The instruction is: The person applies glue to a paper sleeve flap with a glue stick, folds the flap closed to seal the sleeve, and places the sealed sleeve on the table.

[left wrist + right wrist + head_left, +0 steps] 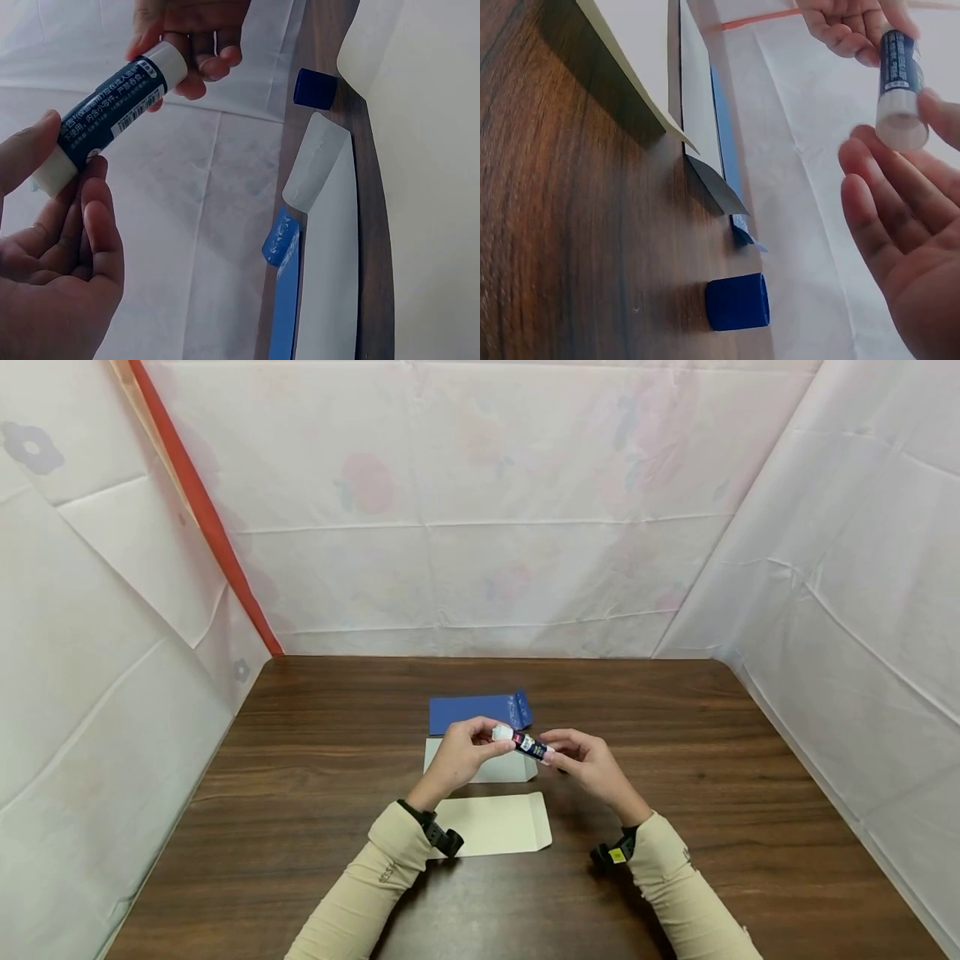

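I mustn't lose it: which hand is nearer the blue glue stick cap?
Right. The right hand is above the blue glue stick cap, nearly hiding it in the head view; the left hand is farther off, leftward.

The glue stick (112,112) has white Chinese words (114,106), "内含小零件", beside a barcode (136,113). Letters (388,871) on the left sleeve (360,889) look too small.

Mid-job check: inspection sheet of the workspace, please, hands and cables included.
Surface: brown wood-grain table.
Job's things: white-and-navy cylindrical glue stick, held; dark-blue cylindrical cap, on the table; far to near, blue paper envelope, pale-grey paper envelope, cream paper envelope.
Clutter: nothing seen.
Hands: left hand and right hand pinch the glue stick's opposite ends.
Cables: nothing seen.
Surroundings: white patterned sheeting, long red strip at left.
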A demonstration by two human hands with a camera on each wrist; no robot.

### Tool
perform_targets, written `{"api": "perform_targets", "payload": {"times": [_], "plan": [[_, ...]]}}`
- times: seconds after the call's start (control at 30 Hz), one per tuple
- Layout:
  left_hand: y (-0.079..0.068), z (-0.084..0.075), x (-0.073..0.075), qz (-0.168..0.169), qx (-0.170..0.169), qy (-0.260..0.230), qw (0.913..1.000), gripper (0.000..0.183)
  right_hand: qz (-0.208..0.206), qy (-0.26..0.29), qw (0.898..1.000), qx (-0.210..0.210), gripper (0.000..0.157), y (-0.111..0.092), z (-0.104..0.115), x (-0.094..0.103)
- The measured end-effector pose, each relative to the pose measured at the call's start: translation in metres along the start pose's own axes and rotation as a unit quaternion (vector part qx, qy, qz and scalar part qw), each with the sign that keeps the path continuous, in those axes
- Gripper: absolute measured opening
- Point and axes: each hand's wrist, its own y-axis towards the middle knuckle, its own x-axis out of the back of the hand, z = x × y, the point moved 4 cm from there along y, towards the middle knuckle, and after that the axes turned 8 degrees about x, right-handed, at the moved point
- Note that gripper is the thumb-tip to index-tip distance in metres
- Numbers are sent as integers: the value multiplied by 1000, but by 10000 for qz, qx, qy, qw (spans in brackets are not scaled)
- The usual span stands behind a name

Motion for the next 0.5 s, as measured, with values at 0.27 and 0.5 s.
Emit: {"api": "perform_targets", "payload": {"times": [0.27,0.5], "plan": [[-1,2,1,-146,74,-216,9996,28,-324,-296,9990,57,31,2,2,-2],[0,2,0,-154,99,-265,9995,27,-388,-721,9966,46,31,4,1,-2]]}}
